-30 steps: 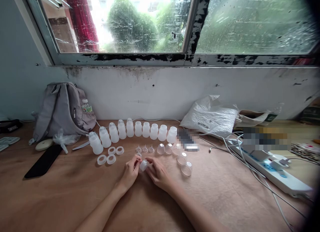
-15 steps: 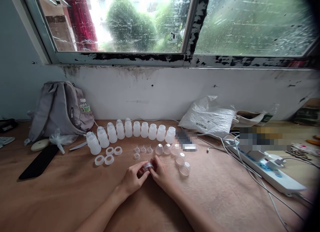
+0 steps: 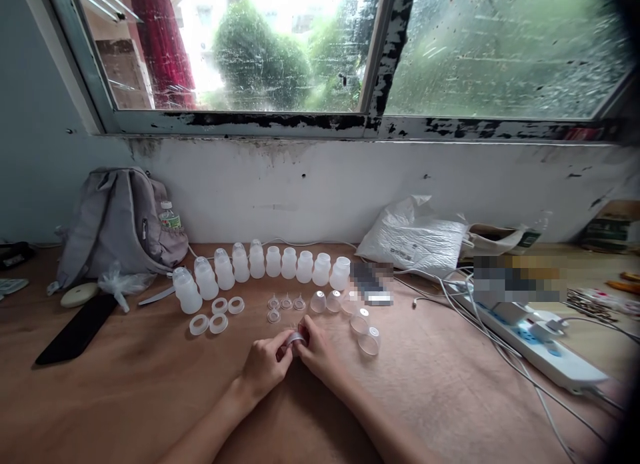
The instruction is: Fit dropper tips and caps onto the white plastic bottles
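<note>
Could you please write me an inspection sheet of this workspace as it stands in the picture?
Surface: brown wooden table, bare in front, crowded along the wall.
Job's things: small clear ring pinched between both hands; curved row of white bottles; four loose rings; small clear teats; clear caps.
Clutter: grey backpack, black phone, white plastic bag, round white disc.
Grippers: left hand and right hand meet over the ring, fingers closed on it.
Cables: white power strip with plugs; loose white cords beside it.
Surroundings: stained white wall, dirty window with greenery outside.
</note>
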Demonstrator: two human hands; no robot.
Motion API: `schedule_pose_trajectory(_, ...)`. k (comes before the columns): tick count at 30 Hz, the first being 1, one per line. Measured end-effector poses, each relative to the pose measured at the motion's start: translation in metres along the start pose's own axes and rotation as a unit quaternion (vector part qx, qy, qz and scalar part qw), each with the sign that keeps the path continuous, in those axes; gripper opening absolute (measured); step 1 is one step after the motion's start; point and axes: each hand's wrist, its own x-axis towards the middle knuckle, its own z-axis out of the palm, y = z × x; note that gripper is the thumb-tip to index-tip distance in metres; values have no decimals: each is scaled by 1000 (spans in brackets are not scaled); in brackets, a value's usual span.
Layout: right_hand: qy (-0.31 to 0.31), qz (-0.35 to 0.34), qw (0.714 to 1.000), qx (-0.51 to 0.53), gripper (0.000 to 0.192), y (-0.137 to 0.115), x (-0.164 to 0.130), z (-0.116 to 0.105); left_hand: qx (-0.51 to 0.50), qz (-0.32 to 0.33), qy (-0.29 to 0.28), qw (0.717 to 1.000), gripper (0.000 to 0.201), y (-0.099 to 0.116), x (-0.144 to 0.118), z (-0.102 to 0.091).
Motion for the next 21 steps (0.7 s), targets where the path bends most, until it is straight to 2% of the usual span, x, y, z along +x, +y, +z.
schedule_pose_trajectory(9, 1, 8, 999, 33, 16, 2, 1, 3, 15, 6, 21, 1000, 32, -2, -4, 5)
schedule_pose_trajectory(16, 3, 6, 1000, 20, 18, 4, 2, 3, 12, -14, 7, 1000, 30, 0, -2, 5)
schedule_pose_trajectory(21, -7, -13, 1000, 16, 14, -3, -1, -2, 24, -23, 0, 999, 26, -4, 0, 3)
